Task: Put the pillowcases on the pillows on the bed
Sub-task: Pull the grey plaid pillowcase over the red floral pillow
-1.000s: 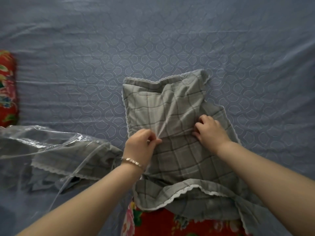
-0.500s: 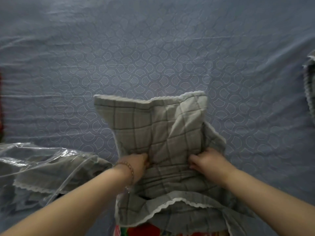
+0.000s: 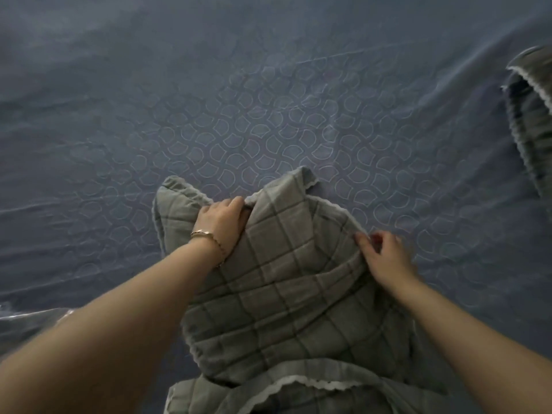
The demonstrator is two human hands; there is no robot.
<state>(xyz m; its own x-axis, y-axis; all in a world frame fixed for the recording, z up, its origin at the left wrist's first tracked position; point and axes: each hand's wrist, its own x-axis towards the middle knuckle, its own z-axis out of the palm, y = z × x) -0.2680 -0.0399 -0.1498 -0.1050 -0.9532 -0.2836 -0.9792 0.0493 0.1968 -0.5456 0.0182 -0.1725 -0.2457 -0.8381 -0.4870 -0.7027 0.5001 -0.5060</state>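
A blue quilted bedspread [image 3: 268,85], stitched all over with pale fan-shaped outlines, fills our whole view and lies in shallow wrinkles. The stitching shows clearly only around the middle, and the far part is blurred.

From the centre down to 6 o'clock we see a grey plaid pillowcase with a white lace hem [image 3: 283,294]. It lies on the bedspread, bulging and creased, with two corners poking up at about 12 o'clock of its own outline. Its open mouth, edged by the lace, folds over at the bottom of the view. Whatever fills it is hidden by the cloth.

At 3 o'clock, cut off by the edge of the view, lies a second grey plaid pillowcase with the same lace trim [image 3: 534,115], well apart from the first. At 8 o'clock a sliver of clear, shiny plastic wrapping [image 3: 18,315] shows on the bedspread beside the left forearm.

Both bare forearms reach in from the lower corners. The left hand [image 3: 222,222] lies on the upper left part of the pillowcase, at about 11 o'clock on it, with its fingers curled over a fold of the cloth and gripping it. The right hand [image 3: 385,255] is at the pillowcase's right edge, at about 2 o'clock on it, pinching the hem between thumb and fingers.

A thin gold bracelet [image 3: 206,234] circles the left wrist.
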